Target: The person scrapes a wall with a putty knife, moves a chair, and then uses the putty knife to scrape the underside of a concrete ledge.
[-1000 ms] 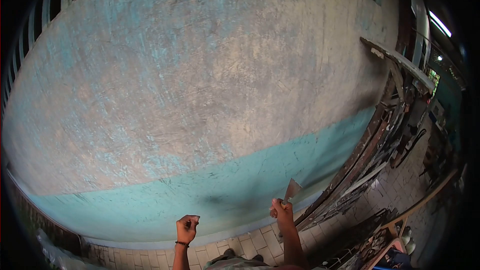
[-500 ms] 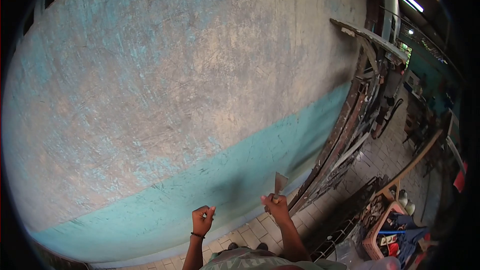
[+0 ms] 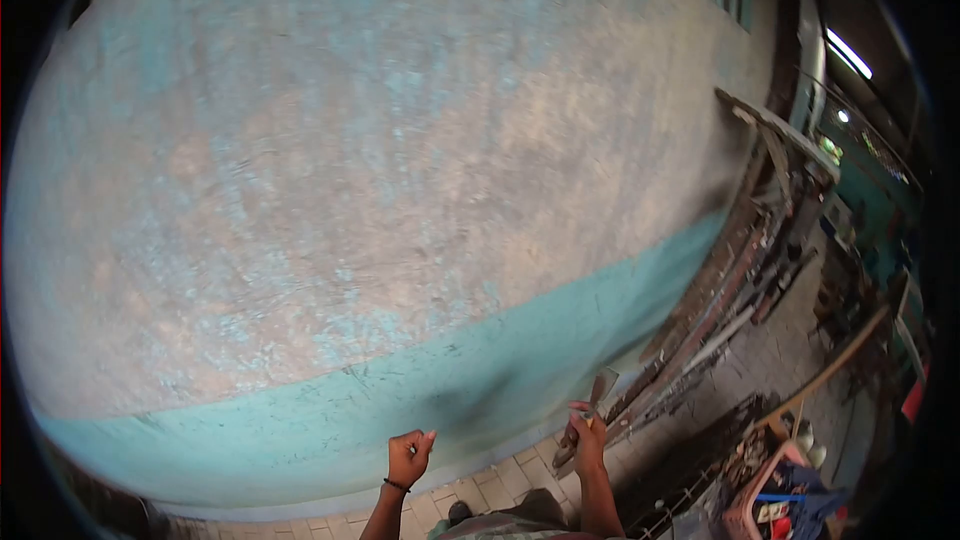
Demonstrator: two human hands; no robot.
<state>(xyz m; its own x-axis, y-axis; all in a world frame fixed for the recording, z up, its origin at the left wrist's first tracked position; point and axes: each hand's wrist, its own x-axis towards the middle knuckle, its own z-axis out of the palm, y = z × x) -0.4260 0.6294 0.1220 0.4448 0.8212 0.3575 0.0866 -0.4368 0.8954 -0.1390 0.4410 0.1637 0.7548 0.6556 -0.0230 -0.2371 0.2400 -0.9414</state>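
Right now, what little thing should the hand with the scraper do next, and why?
Probably raise the right hand and bring the scraper toward the blue flecks above the teal band. That hand grips the scraper down low, while the wall above the band looks patchy, with blue bits showing on it.

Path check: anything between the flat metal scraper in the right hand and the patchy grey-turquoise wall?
Nothing visible stands between the scraper and the wall; the left hand is off to the side.
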